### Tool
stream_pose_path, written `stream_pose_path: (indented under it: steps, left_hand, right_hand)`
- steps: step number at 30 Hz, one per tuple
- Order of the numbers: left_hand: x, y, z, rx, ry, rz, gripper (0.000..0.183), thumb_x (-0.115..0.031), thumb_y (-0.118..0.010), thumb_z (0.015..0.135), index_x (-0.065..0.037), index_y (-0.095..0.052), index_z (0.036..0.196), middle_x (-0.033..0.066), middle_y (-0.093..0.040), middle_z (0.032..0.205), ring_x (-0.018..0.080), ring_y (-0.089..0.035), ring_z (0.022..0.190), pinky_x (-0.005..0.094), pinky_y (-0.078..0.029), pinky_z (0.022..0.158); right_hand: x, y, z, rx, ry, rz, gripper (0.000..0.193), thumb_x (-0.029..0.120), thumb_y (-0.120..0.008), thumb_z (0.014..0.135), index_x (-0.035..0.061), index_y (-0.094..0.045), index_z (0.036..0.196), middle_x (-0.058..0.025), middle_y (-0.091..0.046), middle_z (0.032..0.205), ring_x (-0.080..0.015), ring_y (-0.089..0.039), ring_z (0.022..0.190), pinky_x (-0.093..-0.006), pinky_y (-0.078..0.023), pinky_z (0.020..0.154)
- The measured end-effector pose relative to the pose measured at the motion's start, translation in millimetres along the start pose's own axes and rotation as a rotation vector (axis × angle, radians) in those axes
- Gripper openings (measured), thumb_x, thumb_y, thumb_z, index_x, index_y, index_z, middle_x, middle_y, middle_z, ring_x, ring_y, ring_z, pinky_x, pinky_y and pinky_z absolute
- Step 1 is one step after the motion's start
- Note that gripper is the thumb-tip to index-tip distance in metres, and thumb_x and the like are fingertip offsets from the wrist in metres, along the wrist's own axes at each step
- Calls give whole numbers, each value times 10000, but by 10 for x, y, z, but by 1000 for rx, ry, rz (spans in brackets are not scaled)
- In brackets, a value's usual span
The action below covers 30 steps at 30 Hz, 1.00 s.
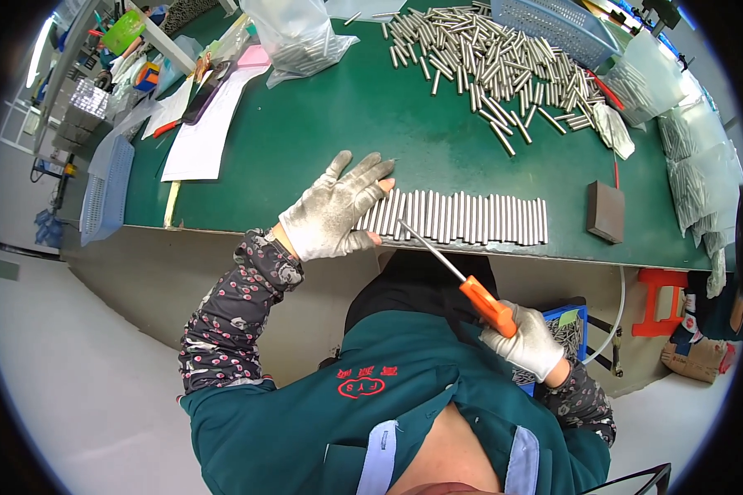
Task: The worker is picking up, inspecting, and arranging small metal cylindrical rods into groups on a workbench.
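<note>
Rods (493, 219) line the table (305, 124) edge; left hand (330, 210) lies wide at one end, right hand (527, 340) grips an orange-handled tool (489, 305), whose slip could knock some off.

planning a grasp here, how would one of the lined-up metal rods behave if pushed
The lined-up rods look cylindrical, so one would probably roll sideways. Their metallic shine suggests stiffness, perhaps slipperiness, and likely noticeable weight for their slim size.
</note>
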State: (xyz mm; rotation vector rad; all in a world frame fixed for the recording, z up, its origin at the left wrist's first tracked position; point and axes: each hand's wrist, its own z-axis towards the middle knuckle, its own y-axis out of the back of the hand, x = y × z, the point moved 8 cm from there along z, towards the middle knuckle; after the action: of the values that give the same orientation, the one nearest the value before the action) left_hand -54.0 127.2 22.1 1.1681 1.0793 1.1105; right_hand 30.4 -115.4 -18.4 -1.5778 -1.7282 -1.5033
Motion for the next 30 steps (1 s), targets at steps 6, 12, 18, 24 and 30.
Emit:
stream_pose_path:
  steps: [6, 12, 18, 24, 30]
  left_hand:
    - [-1, 17, -13, 2, 5, -29, 777, -619, -374, 858, -51, -300, 1383, 188, -331, 1410, 334, -271, 1341, 473, -109, 1112]
    - [-12, 22, -7, 21, 1, -7, 794, -631, -374, 851, -56, -288, 1392, 188, -321, 1418, 331, -264, 1346, 463, -108, 1114]
    - [-144, 121, 156, -40, -4, -72, 913, -724, -374, 787, -58, -275, 1403, 191, -317, 1419, 338, -257, 1346, 461, -118, 1112]
    - [-289, 73, 314, -44, -43, -47, 692, -572, -356, 887, -73, -346, 1365, 180, -408, 1358, 370, -375, 1269, 506, -217, 1071]
    - [-279, 53, 295, -28, -24, -49, 705, -584, -354, 882, -68, -344, 1363, 178, -410, 1355, 369, -367, 1275, 511, -219, 1070]
  right_hand:
    - [-97, 7, -133, -35, 3, 36, 342, 210, -661, 725, 30, -611, 1011, -164, -623, 732, -305, -633, 667, -344, -494, 626]
    - [-298, 4, -253, -44, -57, 134, 335, 209, -674, 727, 49, -617, 1015, -123, -613, 707, -233, -616, 627, -325, -489, 628]
    - [-235, 52, -359, 23, -49, 257, 257, 199, -681, 727, 43, -612, 919, -82, -599, 677, -186, -594, 608, -299, -475, 618]
    - [-423, 91, -368, -10, -78, 183, 317, 202, -683, 732, 22, -601, 980, -80, -604, 696, -173, -596, 627, -294, -476, 628]
    - [-472, 113, -441, 52, -90, 247, 335, 228, -692, 745, 25, -606, 997, -65, -634, 762, -164, -612, 690, -292, -489, 678]
